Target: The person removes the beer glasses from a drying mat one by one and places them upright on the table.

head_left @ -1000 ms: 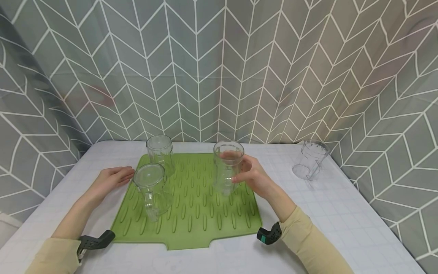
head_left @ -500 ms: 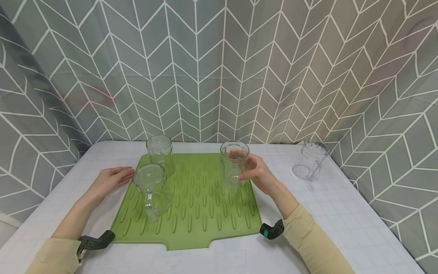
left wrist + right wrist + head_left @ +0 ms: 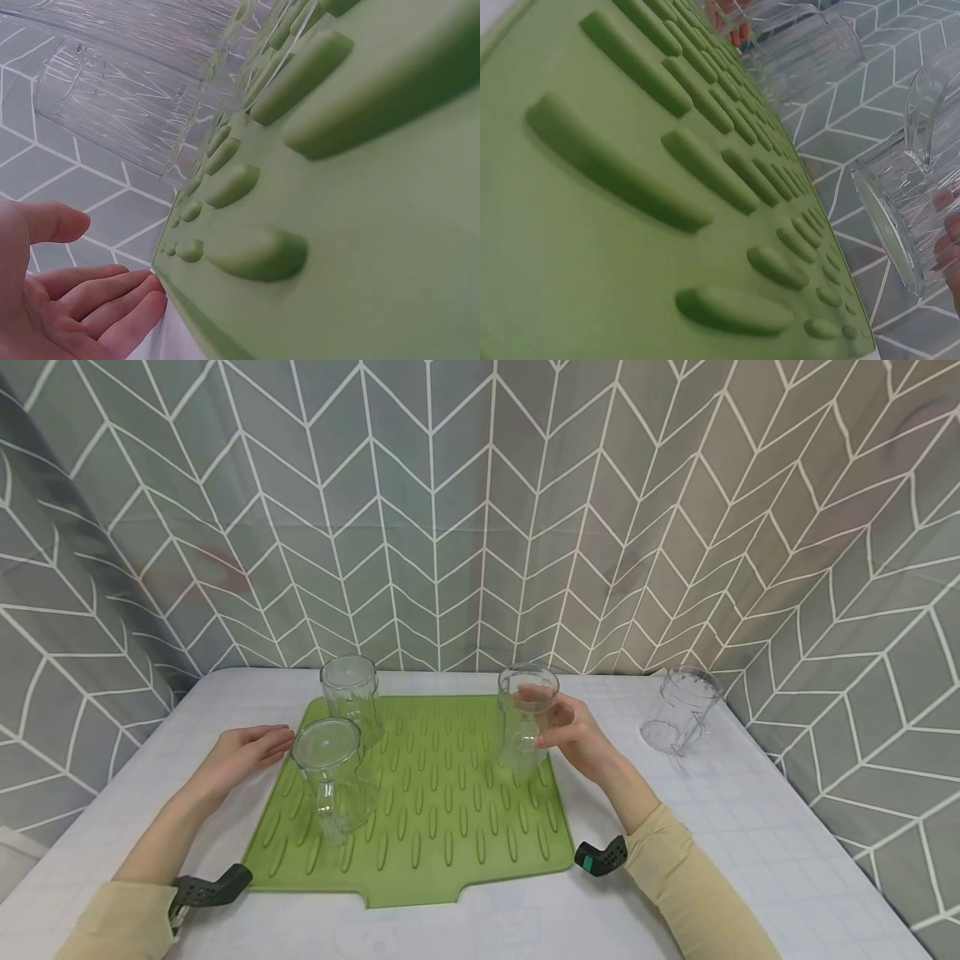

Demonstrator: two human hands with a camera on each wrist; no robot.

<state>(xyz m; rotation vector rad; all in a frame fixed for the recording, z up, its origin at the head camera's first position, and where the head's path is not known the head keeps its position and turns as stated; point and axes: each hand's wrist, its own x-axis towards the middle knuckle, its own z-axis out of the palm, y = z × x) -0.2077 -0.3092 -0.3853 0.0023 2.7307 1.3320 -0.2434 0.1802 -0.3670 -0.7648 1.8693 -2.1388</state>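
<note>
My right hand [image 3: 583, 739] grips a clear glass mug [image 3: 513, 724] by its side, over the back right part of a green ridged drying mat [image 3: 420, 852]. In the right wrist view the mug's round end [image 3: 889, 232] hangs apart from the mat, with its handle [image 3: 926, 120] away from my fingers. My left hand [image 3: 243, 756] rests on the table, fingers extended, their tips at the mat's left edge in the left wrist view. Two more glass mugs stand on the mat's left side, a nearer mug [image 3: 345, 785] and a farther mug [image 3: 349, 693].
Another glass mug [image 3: 678, 714] stands on the white-covered table [image 3: 750, 827] at the right, beyond the mat. A patterned grey curtain [image 3: 480, 527] rises behind the table and along both sides.
My right hand has carried its mug rightward and slightly back across the mat. My left hand and the other mugs have stayed in place.
</note>
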